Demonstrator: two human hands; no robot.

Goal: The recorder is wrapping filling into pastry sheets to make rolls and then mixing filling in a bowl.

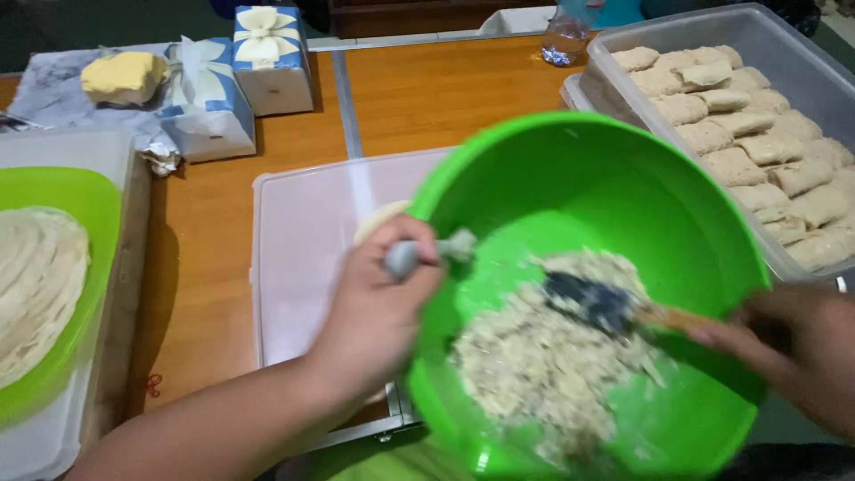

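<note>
A: State the bowl count.
B: Two green bowls: one with filling point(588, 294), one with stacked wrappers point(62, 191).
A: Utensils?
B: Two: a grey spoon point(427, 252) and a dark spatula point(592, 303).
A: Tissue boxes?
B: Two blue-and-white tissue boxes point(270, 58) point(207, 98).
A: Remaining items?
B: One clear bin point(806, 67) of filled rolls, too many to count exactly; one yellow butter block point(123, 76); one white board point(303, 258); one plastic bottle point(570, 31).
</note>
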